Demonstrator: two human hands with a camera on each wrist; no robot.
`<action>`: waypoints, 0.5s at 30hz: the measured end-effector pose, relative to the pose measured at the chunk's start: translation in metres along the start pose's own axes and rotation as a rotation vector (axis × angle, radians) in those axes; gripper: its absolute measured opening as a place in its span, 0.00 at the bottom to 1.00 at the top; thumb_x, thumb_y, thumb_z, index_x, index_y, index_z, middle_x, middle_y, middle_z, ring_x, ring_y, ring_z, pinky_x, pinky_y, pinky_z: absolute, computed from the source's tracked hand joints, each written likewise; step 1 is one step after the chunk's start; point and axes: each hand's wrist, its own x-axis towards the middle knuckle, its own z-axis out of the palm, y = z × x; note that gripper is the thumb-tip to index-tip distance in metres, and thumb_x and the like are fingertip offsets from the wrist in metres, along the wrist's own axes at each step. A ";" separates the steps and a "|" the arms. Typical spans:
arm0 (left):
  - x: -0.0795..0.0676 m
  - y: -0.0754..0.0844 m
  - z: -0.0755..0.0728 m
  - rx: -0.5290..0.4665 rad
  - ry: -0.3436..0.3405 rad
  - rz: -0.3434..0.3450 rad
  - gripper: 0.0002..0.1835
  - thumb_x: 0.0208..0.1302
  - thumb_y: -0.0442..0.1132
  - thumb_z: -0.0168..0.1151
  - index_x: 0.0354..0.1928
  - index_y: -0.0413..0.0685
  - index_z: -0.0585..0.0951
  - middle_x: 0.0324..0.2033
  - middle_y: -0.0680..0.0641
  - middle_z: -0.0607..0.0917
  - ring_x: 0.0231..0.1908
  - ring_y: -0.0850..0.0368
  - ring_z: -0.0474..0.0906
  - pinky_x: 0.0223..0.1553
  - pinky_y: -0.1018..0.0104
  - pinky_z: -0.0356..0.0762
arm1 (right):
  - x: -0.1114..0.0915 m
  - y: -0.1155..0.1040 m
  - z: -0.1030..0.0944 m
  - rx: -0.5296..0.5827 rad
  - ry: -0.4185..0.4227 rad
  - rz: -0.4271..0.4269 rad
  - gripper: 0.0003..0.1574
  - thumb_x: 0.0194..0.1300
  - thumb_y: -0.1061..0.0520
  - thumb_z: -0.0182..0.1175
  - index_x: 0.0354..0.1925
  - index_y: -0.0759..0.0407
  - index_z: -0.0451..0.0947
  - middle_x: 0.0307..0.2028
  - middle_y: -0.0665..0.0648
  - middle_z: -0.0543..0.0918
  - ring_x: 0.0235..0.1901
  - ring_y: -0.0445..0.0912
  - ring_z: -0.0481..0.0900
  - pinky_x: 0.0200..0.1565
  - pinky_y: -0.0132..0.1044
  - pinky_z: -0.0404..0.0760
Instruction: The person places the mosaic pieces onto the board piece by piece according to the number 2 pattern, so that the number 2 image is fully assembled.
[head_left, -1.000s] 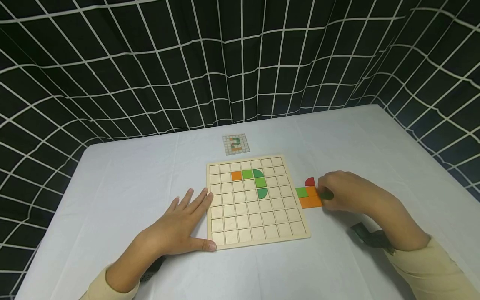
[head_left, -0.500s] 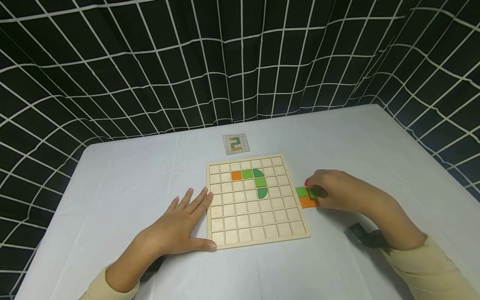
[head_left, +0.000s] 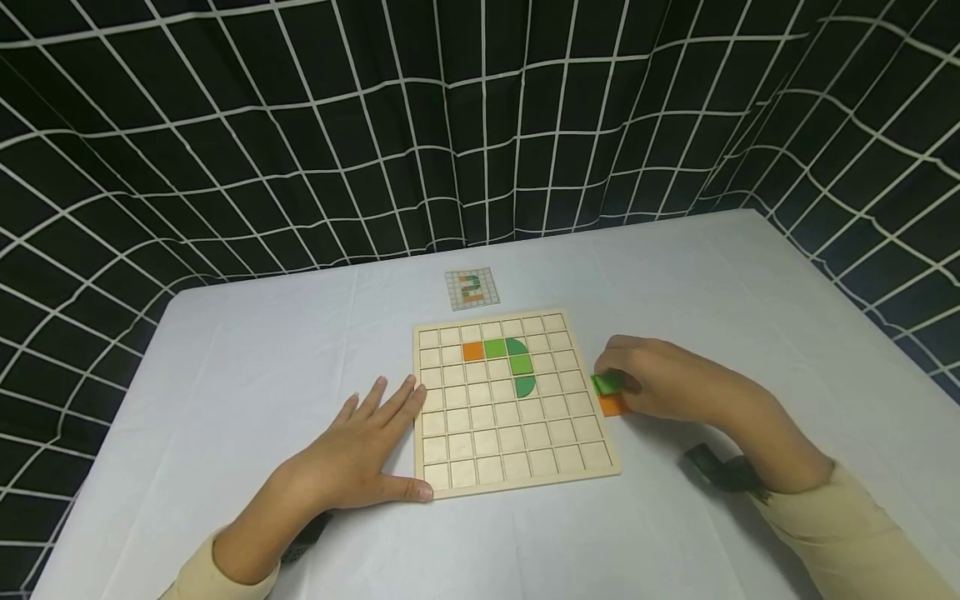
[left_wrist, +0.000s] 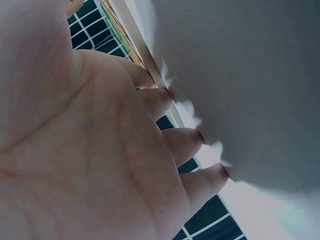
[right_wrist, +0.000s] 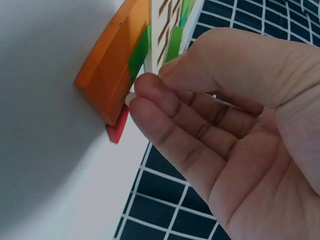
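My right hand (head_left: 667, 379) pinches a light green square tile (right_wrist: 174, 45) between thumb and fingers, just off the wooden grid board's right edge. Under and beside it on the cloth lie orange tiles (right_wrist: 112, 62), another green tile (right_wrist: 139, 52) and a red piece (right_wrist: 116, 127); the fingers partly cover them in the head view. On the grid board (head_left: 480, 442) sit an orange square (head_left: 473, 351), two light green squares (head_left: 495, 348) and two dark green rounded pieces (head_left: 525, 386). With fingers spread, my left hand (head_left: 345, 458) rests at the board's left edge, thumb touching its near corner.
A small transparent card (head_left: 472, 288) with a coloured grid pattern lies behind the board. White cloth covers the table (head_left: 300, 333). A black curtain with white grid lines (head_left: 480, 125) hangs behind and at both sides.
My right hand has moved left toward the board, carrying the green tile over the loose tiles. The red piece is now hidden in the head view. My left hand and the board stay still.
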 end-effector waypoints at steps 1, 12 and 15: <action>0.000 0.000 0.000 0.000 -0.001 0.000 0.64 0.52 0.77 0.60 0.80 0.45 0.49 0.78 0.44 0.48 0.75 0.33 0.38 0.69 0.30 0.42 | 0.001 -0.001 0.000 0.002 0.000 -0.008 0.23 0.47 0.78 0.66 0.33 0.51 0.82 0.30 0.45 0.75 0.32 0.42 0.70 0.32 0.35 0.74; 0.000 0.000 0.000 -0.003 -0.002 -0.004 0.64 0.52 0.77 0.60 0.80 0.45 0.49 0.79 0.44 0.47 0.75 0.33 0.38 0.69 0.31 0.41 | 0.022 -0.015 0.002 0.024 -0.032 -0.023 0.22 0.49 0.74 0.67 0.40 0.54 0.84 0.33 0.46 0.75 0.33 0.43 0.72 0.35 0.35 0.76; 0.000 0.000 0.000 -0.002 -0.003 -0.004 0.64 0.52 0.78 0.59 0.80 0.45 0.49 0.79 0.44 0.47 0.75 0.34 0.38 0.69 0.31 0.41 | 0.028 -0.019 0.004 0.026 -0.042 -0.048 0.20 0.50 0.73 0.66 0.39 0.54 0.83 0.32 0.46 0.74 0.32 0.42 0.71 0.35 0.36 0.75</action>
